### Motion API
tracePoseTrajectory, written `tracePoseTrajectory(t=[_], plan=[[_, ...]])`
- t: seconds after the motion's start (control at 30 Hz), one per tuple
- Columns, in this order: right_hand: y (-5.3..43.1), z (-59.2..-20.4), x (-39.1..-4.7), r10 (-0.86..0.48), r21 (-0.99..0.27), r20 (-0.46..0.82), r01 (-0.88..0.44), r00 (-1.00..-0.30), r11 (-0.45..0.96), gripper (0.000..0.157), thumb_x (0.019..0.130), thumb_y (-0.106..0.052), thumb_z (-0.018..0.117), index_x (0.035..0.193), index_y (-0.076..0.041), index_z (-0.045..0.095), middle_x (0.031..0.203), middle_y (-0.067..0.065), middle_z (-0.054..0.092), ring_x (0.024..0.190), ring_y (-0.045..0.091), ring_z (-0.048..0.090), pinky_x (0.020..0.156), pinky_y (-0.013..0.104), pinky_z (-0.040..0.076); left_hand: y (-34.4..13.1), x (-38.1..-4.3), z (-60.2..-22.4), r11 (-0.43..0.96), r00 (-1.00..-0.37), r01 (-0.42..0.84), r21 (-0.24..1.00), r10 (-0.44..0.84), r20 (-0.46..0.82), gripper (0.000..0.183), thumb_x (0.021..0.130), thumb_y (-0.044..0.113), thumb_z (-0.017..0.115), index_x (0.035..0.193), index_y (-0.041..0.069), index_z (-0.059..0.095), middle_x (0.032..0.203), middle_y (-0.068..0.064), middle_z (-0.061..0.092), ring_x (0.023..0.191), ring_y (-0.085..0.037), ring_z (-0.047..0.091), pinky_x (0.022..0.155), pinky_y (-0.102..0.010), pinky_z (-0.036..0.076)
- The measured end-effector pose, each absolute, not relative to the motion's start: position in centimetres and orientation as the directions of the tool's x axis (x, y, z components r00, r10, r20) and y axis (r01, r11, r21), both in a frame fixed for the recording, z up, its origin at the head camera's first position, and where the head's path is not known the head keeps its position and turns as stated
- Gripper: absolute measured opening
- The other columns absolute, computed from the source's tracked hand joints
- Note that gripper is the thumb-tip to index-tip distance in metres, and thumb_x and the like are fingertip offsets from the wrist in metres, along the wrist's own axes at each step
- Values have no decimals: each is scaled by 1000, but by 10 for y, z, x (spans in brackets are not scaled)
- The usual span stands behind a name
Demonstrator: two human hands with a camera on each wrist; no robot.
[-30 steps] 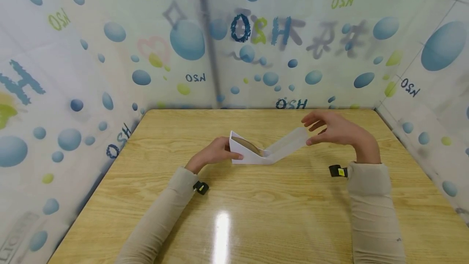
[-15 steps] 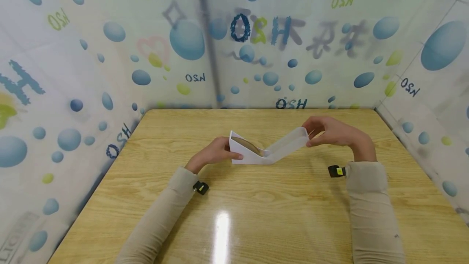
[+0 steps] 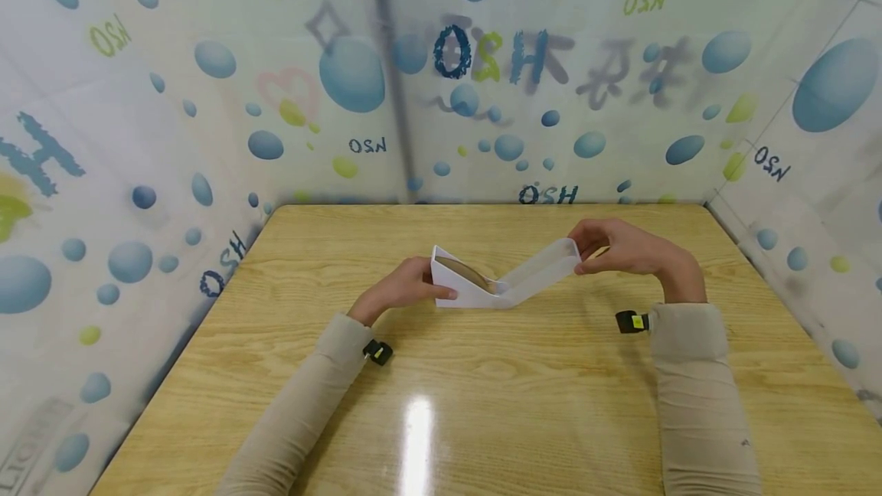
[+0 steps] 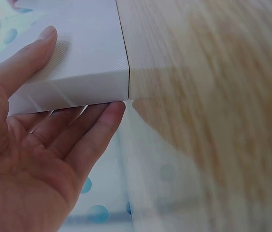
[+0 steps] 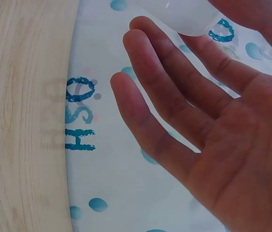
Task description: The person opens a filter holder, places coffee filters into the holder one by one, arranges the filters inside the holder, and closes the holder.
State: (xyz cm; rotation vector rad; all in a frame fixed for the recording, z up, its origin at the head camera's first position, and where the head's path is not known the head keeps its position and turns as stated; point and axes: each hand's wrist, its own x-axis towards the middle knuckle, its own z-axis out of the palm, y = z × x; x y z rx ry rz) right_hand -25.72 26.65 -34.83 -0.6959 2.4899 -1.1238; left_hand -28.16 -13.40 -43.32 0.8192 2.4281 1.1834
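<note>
A white box (image 3: pixel 468 295) with a sloping open top stands on the table, a brown curved-edged thing (image 3: pixel 463 270) inside it. Its translucent lid (image 3: pixel 540 274) is swung open and slants up to the right. My left hand (image 3: pixel 406 283) grips the box's left end, thumb on the near side. In the left wrist view, the fingers of the left hand (image 4: pixel 53 140) lie along the end face of the white box (image 4: pixel 82 53). My right hand (image 3: pixel 623 249) pinches the lid's raised end. In the right wrist view, the other fingers of the right hand (image 5: pixel 213 121) stretch out below the lid (image 5: pixel 184 17).
The wooden table (image 3: pixel 510 404) reaches under both arms. Behind it and at its sides hang white wall sheets (image 3: pixel 441 128) with blue and green spots and lettering. Black wrist cameras (image 3: pixel 632 321) are strapped at both sleeve cuffs.
The right hand, spread beside the lid a second ago, has moved its fingers and thumb together onto the lid's end. The left hand and the box have not visibly moved.
</note>
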Motion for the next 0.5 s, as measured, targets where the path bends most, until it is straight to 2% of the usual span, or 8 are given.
tracePoseTrajectory(t=[0.5], plan=[[265, -351, -259, -560, -770, -62, -318, -826, 553, 37, 95, -16, 76, 126, -4, 62, 120, 15, 70, 103, 23, 68, 86, 30, 57, -134, -280, -431, 495, -787, 358, 792, 616, -29, 32, 94, 21, 78, 121, 7, 70, 110, -10, 77, 88, -12, 70, 73, -28, 53]])
